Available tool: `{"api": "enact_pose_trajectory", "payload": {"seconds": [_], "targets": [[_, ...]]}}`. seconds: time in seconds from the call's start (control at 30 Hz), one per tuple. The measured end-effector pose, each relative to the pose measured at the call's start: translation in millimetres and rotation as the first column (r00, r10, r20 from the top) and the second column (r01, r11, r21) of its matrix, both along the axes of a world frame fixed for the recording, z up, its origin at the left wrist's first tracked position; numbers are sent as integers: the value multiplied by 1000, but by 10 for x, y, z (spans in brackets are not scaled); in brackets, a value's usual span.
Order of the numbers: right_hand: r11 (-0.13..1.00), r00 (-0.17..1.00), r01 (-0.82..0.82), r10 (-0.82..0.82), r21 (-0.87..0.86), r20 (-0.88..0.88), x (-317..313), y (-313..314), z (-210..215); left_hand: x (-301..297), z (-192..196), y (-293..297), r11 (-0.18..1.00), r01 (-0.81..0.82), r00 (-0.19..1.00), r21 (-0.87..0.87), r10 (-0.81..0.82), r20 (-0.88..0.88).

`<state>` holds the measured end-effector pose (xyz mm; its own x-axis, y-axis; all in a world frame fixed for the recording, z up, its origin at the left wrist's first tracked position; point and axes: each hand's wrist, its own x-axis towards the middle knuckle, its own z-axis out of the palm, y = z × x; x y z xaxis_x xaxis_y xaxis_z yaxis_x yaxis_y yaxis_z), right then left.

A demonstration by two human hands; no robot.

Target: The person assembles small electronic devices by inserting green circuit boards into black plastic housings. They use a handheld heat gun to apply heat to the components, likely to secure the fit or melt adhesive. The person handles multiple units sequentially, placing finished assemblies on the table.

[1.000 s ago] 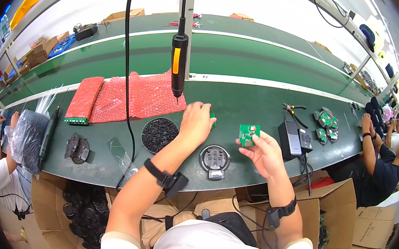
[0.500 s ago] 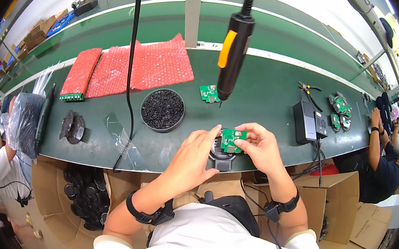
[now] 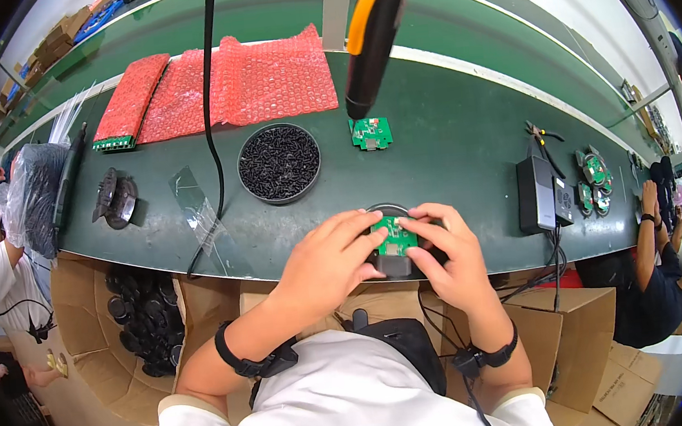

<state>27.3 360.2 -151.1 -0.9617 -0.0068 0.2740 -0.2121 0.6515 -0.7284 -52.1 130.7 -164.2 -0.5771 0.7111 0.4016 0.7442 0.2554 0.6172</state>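
At the near edge of the bench, a green circuit board (image 3: 394, 245) lies over a round black plastic housing (image 3: 395, 267), mostly inside its rim. My left hand (image 3: 325, 256) grips the housing from the left, its thumb low and its fingertips touching the board's left edge. From the right, my right hand (image 3: 453, 255) holds the board with bent fingers against its upper right edge. Fingers cover both sides of the housing. Above hangs a black and yellow electric screwdriver (image 3: 375, 33), its tip close to a second green circuit board (image 3: 372, 133).
A round dish of black screws (image 3: 279, 163) stands left of centre, near red bubble wrap (image 3: 271, 80). To the right are a black power box (image 3: 536, 194), pliers (image 3: 545, 136) and several round board assemblies (image 3: 595, 180). A carton (image 3: 80, 320) holds black housings. Co-workers sit at both sides.
My right hand has lowered the circuit board from a tilted hold onto the black housing. The left fingers have come over to the board's edge. The whole view has shifted slightly.
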Motion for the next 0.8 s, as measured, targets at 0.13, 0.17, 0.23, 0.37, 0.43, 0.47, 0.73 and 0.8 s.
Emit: {"api": "enact_pose_trajectory", "payload": {"seconds": [0.13,0.17,0.23,0.37,0.43,0.47,0.73,0.8], "targets": [[1000,978,-17,18,6,-207,3,-73,55,-133,73,30,991,-28,997,134,19,69],[1000,972,21,-21,-2,-236,1,-101,-26,-108,110,61,988,-36,995,150,22,94],[996,958,81,-87,-34,-275,-46,-185,-31,-53,176,94,980,-62,985,192,29,168],[988,971,34,-69,-152,-229,-61,-213,-51,4,143,96,975,-137,975,173,101,199],[983,977,27,-65,-184,-201,-58,-211,-52,15,137,109,969,-146,978,197,111,177],[983,976,27,-66,-184,-206,-52,-213,-70,19,134,117,966,-150,979,210,116,166],[986,967,33,-73,-164,-244,-40,-257,-121,25,124,140,958,-157,986,240,136,100],[985,969,39,-79,-170,-236,-39,-266,-122,20,125,140,957,-161,984,241,138,109]]}}
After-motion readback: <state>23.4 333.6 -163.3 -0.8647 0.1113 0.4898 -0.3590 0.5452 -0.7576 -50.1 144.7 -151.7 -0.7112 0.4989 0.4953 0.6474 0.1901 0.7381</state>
